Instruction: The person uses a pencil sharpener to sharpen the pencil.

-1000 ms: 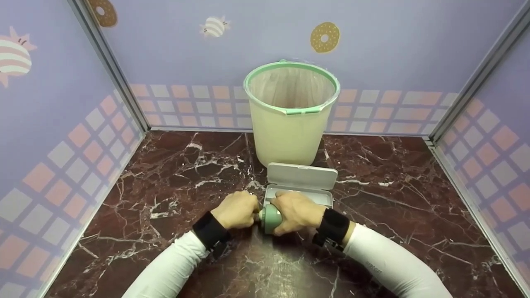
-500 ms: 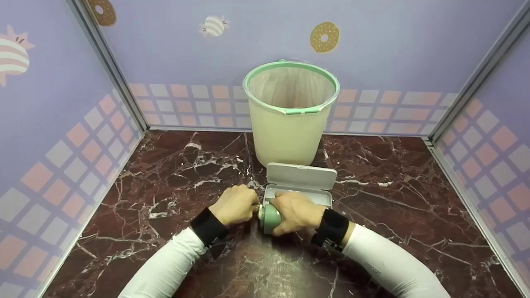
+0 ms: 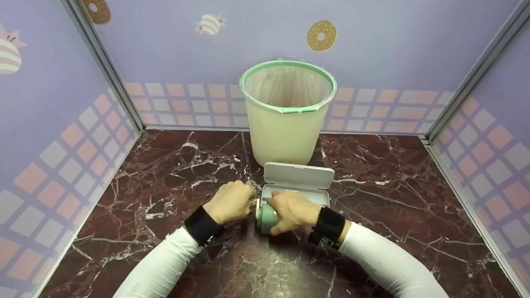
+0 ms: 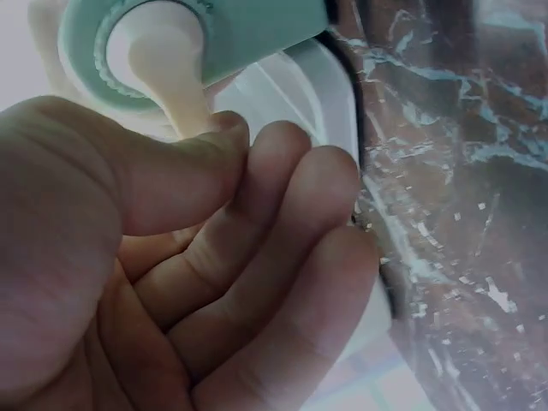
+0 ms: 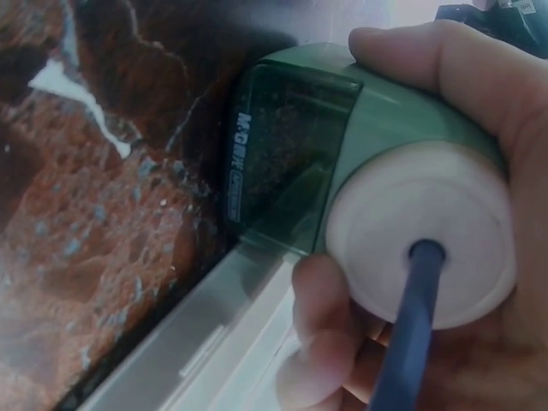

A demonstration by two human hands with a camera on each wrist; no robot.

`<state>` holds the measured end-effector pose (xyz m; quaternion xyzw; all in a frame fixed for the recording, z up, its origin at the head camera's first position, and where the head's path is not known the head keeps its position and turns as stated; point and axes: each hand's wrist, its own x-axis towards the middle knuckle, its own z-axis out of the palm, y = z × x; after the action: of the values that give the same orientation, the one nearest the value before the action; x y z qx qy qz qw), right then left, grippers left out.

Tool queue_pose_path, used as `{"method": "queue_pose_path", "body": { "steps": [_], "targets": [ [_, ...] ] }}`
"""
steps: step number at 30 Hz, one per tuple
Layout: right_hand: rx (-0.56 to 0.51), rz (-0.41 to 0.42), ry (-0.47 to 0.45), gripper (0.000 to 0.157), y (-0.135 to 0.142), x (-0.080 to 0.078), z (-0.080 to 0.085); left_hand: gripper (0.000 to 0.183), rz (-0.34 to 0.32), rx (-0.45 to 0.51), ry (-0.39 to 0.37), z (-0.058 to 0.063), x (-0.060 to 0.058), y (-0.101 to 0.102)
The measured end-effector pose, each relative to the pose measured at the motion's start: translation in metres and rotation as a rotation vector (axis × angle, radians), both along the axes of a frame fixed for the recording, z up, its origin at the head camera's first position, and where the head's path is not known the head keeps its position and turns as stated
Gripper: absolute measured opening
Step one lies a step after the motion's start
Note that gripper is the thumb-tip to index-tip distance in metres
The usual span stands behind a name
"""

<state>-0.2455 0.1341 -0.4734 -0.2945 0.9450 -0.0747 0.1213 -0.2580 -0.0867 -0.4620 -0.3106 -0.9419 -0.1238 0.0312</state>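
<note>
My right hand (image 3: 293, 210) holds the green sharpener (image 3: 269, 218), a pencil (image 5: 412, 334) jutting from its right side; on its left, my left hand (image 3: 231, 203) pinches the crank (image 4: 167, 73).

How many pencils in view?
1: pencil in the sharpener, seen in the right wrist view. The right hand covers part of the case, so more may be hidden.

A rounded green plastic sharpener (image 3: 269, 219) sits toward six o'clock in the head view, its cream crank (image 4: 169, 73) toward five in the left wrist view, a blue-grey pencil (image 5: 414, 330) inserted in it.
</note>
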Motion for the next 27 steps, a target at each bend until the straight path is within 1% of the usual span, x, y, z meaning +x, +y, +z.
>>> {"method": "queue_pose_path", "body": {
  "steps": [4,7,11,16,21,27],
  "targets": [
    [-0.008,-0.001,-0.010,0.050,0.000,0.000,0.001,0.019,-0.008,0.014,0.005,0.008,0.006,-0.001],
    [-0.035,0.024,0.018,0.048,0.002,0.000,0.000,0.018,-0.034,0.018,0.036,0.013,0.011,-0.003],
    [-0.057,0.054,0.058,0.047,0.003,0.000,-0.003,0.021,-0.068,0.013,0.065,0.017,0.018,-0.004],
    [-0.054,0.043,0.047,0.046,0.003,0.001,-0.002,0.025,-0.105,-0.004,0.097,0.022,0.025,-0.005],
    [-0.042,0.041,0.053,0.045,0.002,0.001,-0.001,0.029,-0.142,-0.003,0.132,0.022,0.031,-0.005],
    [-0.029,0.022,0.044,0.044,0.001,0.002,-0.001,0.032,-0.157,-0.008,0.158,0.019,0.033,-0.007]
  ]
}}
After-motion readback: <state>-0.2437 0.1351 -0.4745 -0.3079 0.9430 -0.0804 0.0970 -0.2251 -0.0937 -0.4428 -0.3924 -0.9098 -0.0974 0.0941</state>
